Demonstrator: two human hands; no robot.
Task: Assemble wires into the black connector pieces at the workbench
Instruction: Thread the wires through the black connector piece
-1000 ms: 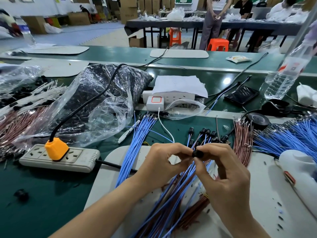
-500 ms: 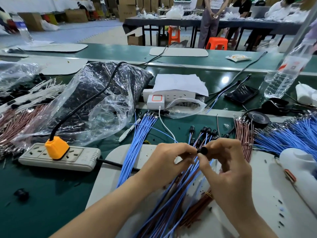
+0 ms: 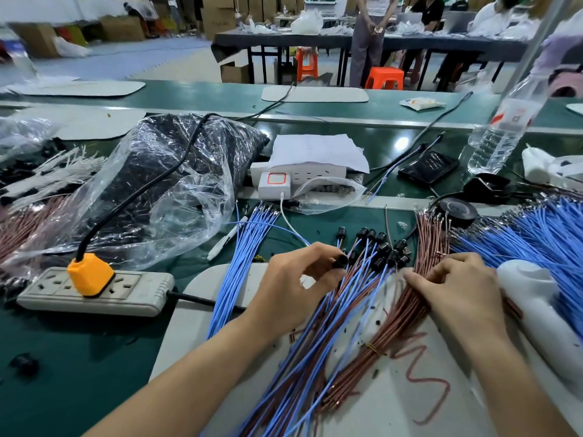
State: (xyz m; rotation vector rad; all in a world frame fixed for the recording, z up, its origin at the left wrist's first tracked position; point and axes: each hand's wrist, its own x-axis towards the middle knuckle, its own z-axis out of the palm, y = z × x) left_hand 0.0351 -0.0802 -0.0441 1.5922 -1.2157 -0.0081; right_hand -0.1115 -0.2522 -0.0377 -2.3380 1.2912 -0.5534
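Note:
My left hand (image 3: 296, 279) pinches a small black connector piece (image 3: 340, 259) between thumb and fingertips, with wires trailing from it. To its right, my right hand (image 3: 454, 285) rests on a tied bundle of brown wires (image 3: 400, 313), its fingers curled onto the wire ends. Assembled blue-and-brown wire pairs (image 3: 315, 351) fan across the white mat (image 3: 410, 398), their black connectors (image 3: 381, 247) clustered at the far end. A loose bundle of blue wires (image 3: 243, 257) lies to the left of my left hand.
A power strip with an orange plug (image 3: 91, 275) and a plastic bag of black parts (image 3: 164, 181) sit at the left. A large pile of blue wires (image 3: 536, 234), a white tool (image 3: 536, 298), black tape roll (image 3: 457, 212), phone (image 3: 427, 167) and water bottle (image 3: 501, 127) are at the right.
My hands have separated. The right hand let go of the connector and moved right onto the brown wire bundle. The left hand keeps the connector, now lower and left.

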